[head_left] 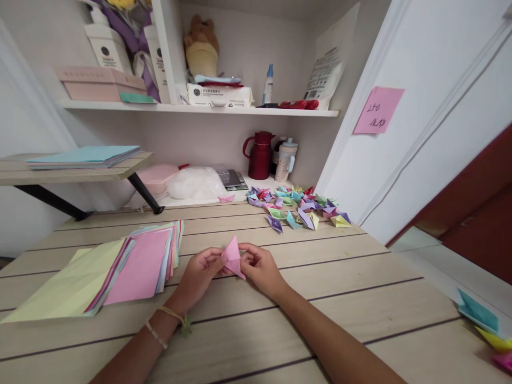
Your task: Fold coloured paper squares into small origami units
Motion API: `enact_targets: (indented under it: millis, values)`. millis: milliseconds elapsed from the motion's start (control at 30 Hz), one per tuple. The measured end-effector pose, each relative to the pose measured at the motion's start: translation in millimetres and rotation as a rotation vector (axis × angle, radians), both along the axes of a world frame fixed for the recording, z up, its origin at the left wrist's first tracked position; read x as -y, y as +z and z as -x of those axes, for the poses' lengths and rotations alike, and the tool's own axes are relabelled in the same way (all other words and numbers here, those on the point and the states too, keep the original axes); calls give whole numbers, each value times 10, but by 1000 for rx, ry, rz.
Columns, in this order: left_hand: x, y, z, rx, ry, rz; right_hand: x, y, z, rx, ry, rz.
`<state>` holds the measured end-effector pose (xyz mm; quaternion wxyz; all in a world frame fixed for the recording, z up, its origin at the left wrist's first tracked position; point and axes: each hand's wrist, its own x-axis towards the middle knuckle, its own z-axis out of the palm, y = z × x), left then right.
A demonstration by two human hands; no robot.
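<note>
— Both hands, please: what is each one doing?

— Left hand (206, 266): thumb and fingers drawn close together, pinching the left side of a folded pink paper (233, 255). Right hand (260, 266): fingers curled, thumb and forefinger at the right side of the same piece.

— And where is that paper?

— Between the two hands, over the middle of the counter (328, 298), one point directed toward the far edge, another toward the near edge. Whether it touches the boards cannot be told.

— What lies to its left?

— Two piles of coloured sheets on the left part of the counter: a yellow-topped stack (68, 282), with a pink-topped stack (140, 261) just beside it, partly covered by the first. At the far left corner stands a black-legged riser (136, 162) bearing blue-topped sheets (86, 153).

— And toward the far edge?

— Many folded paper boats (306, 218), clustered toward the far right corner in purple, blue, green, yellow and pink. One pink boat (226, 198) lies apart from them, near the middle of the far edge. Behind the cluster stands a red jug (260, 154), next to a pale cup (286, 160).

— At the right edge?

— More folded pieces (478, 309), blue, yellow and magenta, partly cut off by the frame; their support is unclear.
</note>
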<state>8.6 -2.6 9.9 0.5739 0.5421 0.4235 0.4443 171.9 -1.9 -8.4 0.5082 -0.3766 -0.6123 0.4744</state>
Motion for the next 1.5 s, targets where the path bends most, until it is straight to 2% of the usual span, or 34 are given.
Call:
enact_targets:
  millis: [67, 267, 433, 533, 700, 767, 900, 1000, 1067, 1167, 1333, 1500]
  values:
    - [4, 15, 1, 32, -4, 22, 5, -6, 2, 5, -1, -27]
    - [12, 52, 14, 75, -11, 42, 29, 17, -14, 70, -155, -164]
    - [3, 44, 20, 54, -6, 36, 44, 24, -27, 147, -156, -220]
    - [-21, 16, 16, 39, 42, 12, 48, 26, -21, 163, -134, -204]
    - [-65, -59, 18, 46, 174, -79, 53, 60, -4, 136, 32, -140]
    - [-63, -66, 22, 22, 192, -113, 46, 62, -3, 125, 46, -129]
    - [-34, -36, 22, -64, 179, -170, 8, 13, -16, 55, -52, -33]
    - [-21, -28, 7, -28, 113, -120, -23, -27, -28, -46, -101, 27]
    - [-20, -36, -5, -8, 73, -74, -33, -33, -28, -119, -88, 40]
    - [-23, -44, -15, -44, 106, -69, -28, -16, -12, -178, -31, 45]
    - [-33, -26, -5, 35, 111, -86, -9, 17, 15, -170, 34, 62]
    - [-28, -20, -3, 55, 110, -98, -3, 22, 1, -10, -31, -5]
